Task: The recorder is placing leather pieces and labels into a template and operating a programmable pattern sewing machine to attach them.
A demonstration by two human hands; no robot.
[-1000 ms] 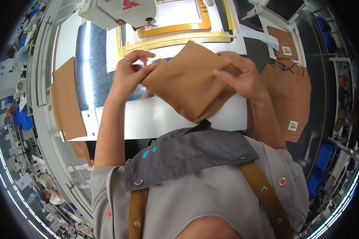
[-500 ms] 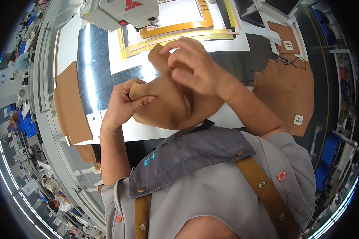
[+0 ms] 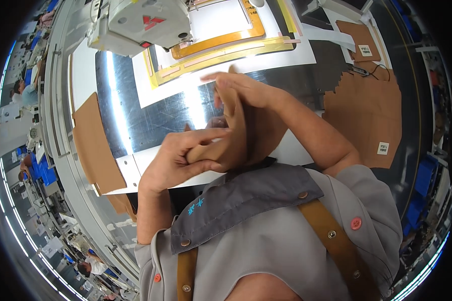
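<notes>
In front of my chest I hold up a floppy brown sheet (image 3: 266,133), cloth or leather, bent into a fold. My left hand (image 3: 163,158) pinches its lower left edge between thumb and fingers. Higher up, my right hand (image 3: 246,90) is bent over the upper edge, with its fingers closed on the material and partly blurred. The sheet hangs between both hands close to the dark apron bib (image 3: 251,200), above the near edge of the metal worktop (image 3: 171,113).
A white sewing machine head (image 3: 145,25) stands beyond my hands, with an orange frame (image 3: 221,42) beside it inside yellow tape. Brown panels (image 3: 98,143) lie at the left. At the right are a larger brown piece (image 3: 361,118) and a smaller one (image 3: 354,37), both with white labels.
My left hand has moved right and nearer to me, and my right hand has lowered slightly. The brown sheet has been turned and folded more upright.
</notes>
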